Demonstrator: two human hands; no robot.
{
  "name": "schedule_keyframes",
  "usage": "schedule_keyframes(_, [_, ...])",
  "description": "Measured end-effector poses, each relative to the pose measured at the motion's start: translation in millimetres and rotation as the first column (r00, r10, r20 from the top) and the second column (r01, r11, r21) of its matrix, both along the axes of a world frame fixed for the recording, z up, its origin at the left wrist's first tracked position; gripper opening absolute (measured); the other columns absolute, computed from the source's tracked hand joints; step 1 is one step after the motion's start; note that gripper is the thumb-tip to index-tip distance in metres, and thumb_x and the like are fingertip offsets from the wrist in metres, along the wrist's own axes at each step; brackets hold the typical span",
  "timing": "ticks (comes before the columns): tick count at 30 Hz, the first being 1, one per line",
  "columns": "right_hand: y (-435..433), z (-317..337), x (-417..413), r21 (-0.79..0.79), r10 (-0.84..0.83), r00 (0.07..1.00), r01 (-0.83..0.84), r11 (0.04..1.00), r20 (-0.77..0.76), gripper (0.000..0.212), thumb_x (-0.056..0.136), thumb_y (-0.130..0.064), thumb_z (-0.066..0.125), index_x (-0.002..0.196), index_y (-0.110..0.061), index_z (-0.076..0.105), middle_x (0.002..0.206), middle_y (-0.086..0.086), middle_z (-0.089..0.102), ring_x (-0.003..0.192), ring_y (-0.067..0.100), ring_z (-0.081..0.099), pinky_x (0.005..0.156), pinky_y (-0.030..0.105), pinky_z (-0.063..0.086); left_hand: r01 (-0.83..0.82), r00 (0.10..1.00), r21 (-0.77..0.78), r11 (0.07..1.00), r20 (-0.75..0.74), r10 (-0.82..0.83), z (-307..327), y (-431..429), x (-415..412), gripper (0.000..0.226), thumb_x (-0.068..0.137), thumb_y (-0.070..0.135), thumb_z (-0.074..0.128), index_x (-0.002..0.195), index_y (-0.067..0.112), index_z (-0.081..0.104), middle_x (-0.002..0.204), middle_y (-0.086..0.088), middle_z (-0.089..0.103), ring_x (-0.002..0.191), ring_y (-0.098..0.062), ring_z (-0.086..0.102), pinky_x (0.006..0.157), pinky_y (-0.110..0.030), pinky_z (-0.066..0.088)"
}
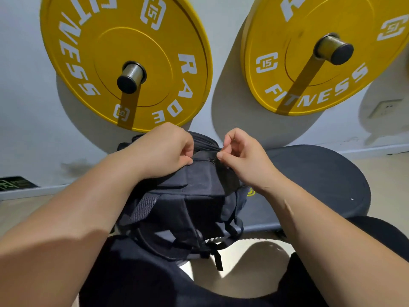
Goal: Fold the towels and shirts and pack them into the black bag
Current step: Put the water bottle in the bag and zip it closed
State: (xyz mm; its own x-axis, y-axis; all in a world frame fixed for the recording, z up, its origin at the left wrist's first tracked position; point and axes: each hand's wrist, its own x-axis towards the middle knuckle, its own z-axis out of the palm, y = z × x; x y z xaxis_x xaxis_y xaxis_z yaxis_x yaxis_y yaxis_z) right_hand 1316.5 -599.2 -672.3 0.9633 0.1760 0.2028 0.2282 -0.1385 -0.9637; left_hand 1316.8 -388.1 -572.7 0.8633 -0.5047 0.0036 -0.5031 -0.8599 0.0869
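Head view: the bag (194, 196) stands upright just in front of the person's lap, straps facing them. The left hand (163, 151) clamps the fabric at the bag's top left, likely to brace it and keep the zip line taut. The right hand (241, 156), at the bag's top right, pinches the zip (213, 160) between thumb and forefinger. The step looks like running the zip, though I cannot tell whether open or closed. No towels or shirts show outside the bag. The bench (321, 173) lies right of and behind the bag. Two yellow plates (124, 60) hang on the wall above it.
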Motion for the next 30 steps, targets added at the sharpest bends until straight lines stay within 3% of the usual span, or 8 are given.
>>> schedule_keyframes(5, [-17, -23, 3, 0.075, -0.006, 0.998, 0.012, 0.997, -0.07, 0.018, 0.081, -0.01, 0.064, 0.09, -0.018, 0.05, 0.068, 0.002, 0.054, 0.066, 0.019, 0.044, 0.068, 0.038, 0.038, -0.072, 0.995, 0.06, 0.996, -0.058, 0.075, -6, 15, -1, 0.014, 0.084, 0.031, 0.076, 0.073, 0.029, 0.067, 0.07, 0.015, 0.062, 0.069, -0.001, 0.055, 0.062, -0.025, 0.046])
schedule_keyframes(8, [-21, -24, 7, 0.129, 0.034, 0.994, -0.021, 0.991, -0.1, 0.02, 0.083, -0.005, 0.064, 0.093, -0.015, 0.05, 0.066, 0.004, 0.056, 0.066, 0.02, 0.05, 0.068, 0.034, 0.042, -0.072, 0.993, 0.084, 0.994, -0.088, 0.08, -1, -9, 0, 0.006, 0.083, 0.031, 0.074, 0.083, 0.026, 0.071, 0.077, 0.015, 0.064, 0.075, -0.003, 0.057, 0.062, -0.02, 0.043])
schedule_keyframes(12, [-29, -22, 15, 0.139, 0.113, 0.986, -0.096, 0.986, -0.125, 0.023, 0.089, 0.008, 0.061, 0.094, -0.011, 0.05, 0.068, 0.011, 0.055, 0.064, 0.021, 0.052, 0.065, 0.031, 0.045, -0.023, 1.0, 0.165, 0.986, -0.003, 0.024, -11, -64, 5, 0.029, 0.083, 0.047, 0.069, 0.096, 0.021, 0.067, 0.092, 0.002, 0.066, 0.092, -0.024, 0.062, 0.075, -0.034, 0.052])
schedule_keyframes(15, [-34, -24, 23, 0.115, 0.126, 0.985, -0.113, 0.987, -0.117, 0.022, 0.087, 0.005, 0.064, 0.093, -0.012, 0.051, 0.069, 0.014, 0.058, 0.063, 0.022, 0.053, 0.065, 0.034, 0.045, -0.037, 0.999, 0.312, 0.949, 0.01, 0.036, -33, -98, 10, 0.015, 0.09, 0.033, 0.063, 0.092, 0.021, 0.054, 0.096, -0.006, 0.062, 0.096, -0.031, 0.062, 0.071, -0.036, 0.043])
schedule_keyframes(17, [-38, -29, 26, 0.097, 0.105, 0.988, -0.095, 0.991, -0.11, 0.023, 0.085, 0.003, 0.065, 0.092, -0.014, 0.051, 0.066, 0.009, 0.059, 0.063, 0.022, 0.053, 0.066, 0.036, 0.045, -0.06, 0.998, 0.311, 0.948, 0.026, 0.054, -43, -102, 16, 0.007, 0.092, 0.023, 0.06, 0.096, 0.018, 0.06, 0.099, -0.008, 0.065, 0.093, -0.031, 0.062, 0.071, -0.038, 0.045])
schedule_keyframes(23, [-57, -59, 33, 0.036, 0.004, 0.992, 0.0, 0.999, -0.123, 0.023, 0.08, -0.009, 0.065, 0.085, -0.027, 0.052, 0.064, -0.001, 0.056, 0.063, 0.019, 0.049, 0.066, 0.044, 0.045, -0.076, 0.997, 0.273, 0.959, 0.041, 0.068, -44, -80, 20, 0.014, 0.09, 0.034, 0.067, 0.086, 0.021, 0.064, 0.089, -0.006, 0.067, 0.089, -0.03, 0.062, 0.075, -0.036, 0.049])
schedule_keyframes(26, [-66, -70, 31, 0.003, -0.023, 0.99, 0.023, 1.0, -0.139, 0.031, 0.083, -0.002, 0.065, 0.084, -0.03, 0.051, 0.067, 0.001, 0.055, 0.063, 0.017, 0.049, 0.068, 0.038, 0.044, -0.093, 0.996, 0.27, 0.958, 0.036, 0.087, -47, -69, 17, 0.017, 0.091, 0.037, 0.065, 0.08, 0.025, 0.06, 0.084, 0.001, 0.063, 0.086, -0.024, 0.059, 0.074, -0.034, 0.046])
schedule_keyframes(30, [-66, -77, 26, 0.015, -0.083, 0.981, 0.087, 0.996, -0.177, 0.021, 0.087, 0.002, 0.064, 0.092, -0.013, 0.05, 0.076, 0.024, 0.06, 0.06, 0.016, 0.055, 0.06, 0.021, 0.044, -0.142, 0.988, 0.284, 0.948, -0.015, 0.152, -50, -75, 18, 0.016, 0.089, 0.034, 0.066, 0.079, 0.025, 0.058, 0.082, 0.002, 0.06, 0.088, -0.026, 0.061, 0.076, -0.035, 0.05])
